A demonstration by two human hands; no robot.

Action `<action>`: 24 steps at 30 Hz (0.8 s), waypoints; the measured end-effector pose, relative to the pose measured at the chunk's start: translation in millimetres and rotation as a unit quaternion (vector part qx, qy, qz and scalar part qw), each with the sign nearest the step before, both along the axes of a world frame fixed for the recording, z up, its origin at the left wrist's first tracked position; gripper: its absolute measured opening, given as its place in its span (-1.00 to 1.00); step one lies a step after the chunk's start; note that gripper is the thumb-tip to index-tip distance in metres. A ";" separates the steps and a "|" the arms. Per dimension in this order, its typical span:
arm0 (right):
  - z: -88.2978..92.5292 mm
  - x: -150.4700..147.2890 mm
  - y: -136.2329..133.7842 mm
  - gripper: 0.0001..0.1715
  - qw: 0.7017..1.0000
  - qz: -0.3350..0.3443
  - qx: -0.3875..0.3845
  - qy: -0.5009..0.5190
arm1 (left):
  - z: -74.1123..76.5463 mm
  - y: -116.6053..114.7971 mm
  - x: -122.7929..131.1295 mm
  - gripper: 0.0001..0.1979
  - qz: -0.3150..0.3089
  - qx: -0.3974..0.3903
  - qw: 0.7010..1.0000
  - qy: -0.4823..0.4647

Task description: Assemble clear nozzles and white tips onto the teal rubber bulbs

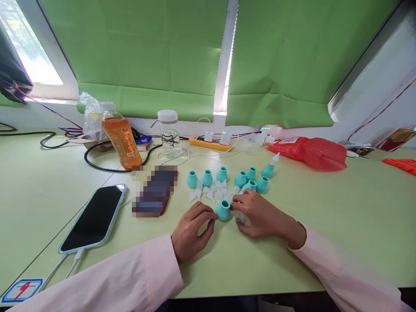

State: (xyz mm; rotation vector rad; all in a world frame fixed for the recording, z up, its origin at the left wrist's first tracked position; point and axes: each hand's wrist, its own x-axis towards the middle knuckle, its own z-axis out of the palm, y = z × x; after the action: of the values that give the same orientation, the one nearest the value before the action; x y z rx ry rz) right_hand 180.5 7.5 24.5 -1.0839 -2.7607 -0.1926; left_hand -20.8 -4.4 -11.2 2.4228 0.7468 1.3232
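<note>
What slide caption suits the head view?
Left hand and right hand flank a rounded teal piece on a green table.

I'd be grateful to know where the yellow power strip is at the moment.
In the head view, the yellow power strip lies toward the back of the table, right of the white-lidded jar, behind the teal pots.

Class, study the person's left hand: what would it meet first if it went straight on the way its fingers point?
The left hand would probably first meet the front teal bulb, right beside it; depth is unclear, so the two may already touch.
</note>
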 end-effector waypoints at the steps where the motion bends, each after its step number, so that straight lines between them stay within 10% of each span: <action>1: -0.1 1.3 -0.2 -0.87 0.999 0.011 0.015 0.028 | 0.6 -0.3 0.1 -0.85 0.003 -0.003 1.000 -0.003; 5: -2.3 2.6 -9.0 -0.72 0.951 0.057 0.142 0.268 | 2.2 -1.2 0.2 -0.86 -0.001 -0.006 1.000 -0.015; 8: -4.5 -8.8 -23.0 -0.65 0.905 0.080 0.066 0.413 | 3.1 -1.9 0.3 -0.86 -0.008 -0.010 1.000 -0.023; 14: -16.0 -37.9 -34.4 -0.81 0.919 0.078 -0.221 0.317 | 5.2 -1.7 0.9 -0.90 0.033 -0.026 0.997 -0.061; 24: -35.3 -31.4 -4.7 -0.70 0.916 -0.044 -0.059 0.393 | 4.5 -2.0 1.4 -0.90 0.045 -0.048 0.997 -0.034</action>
State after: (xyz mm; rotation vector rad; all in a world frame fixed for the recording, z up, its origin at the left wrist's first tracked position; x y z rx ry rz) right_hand 149.1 2.9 -10.8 -1.0142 -2.0143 0.3386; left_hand -19.4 -6.4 -6.7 2.2826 0.8905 1.3637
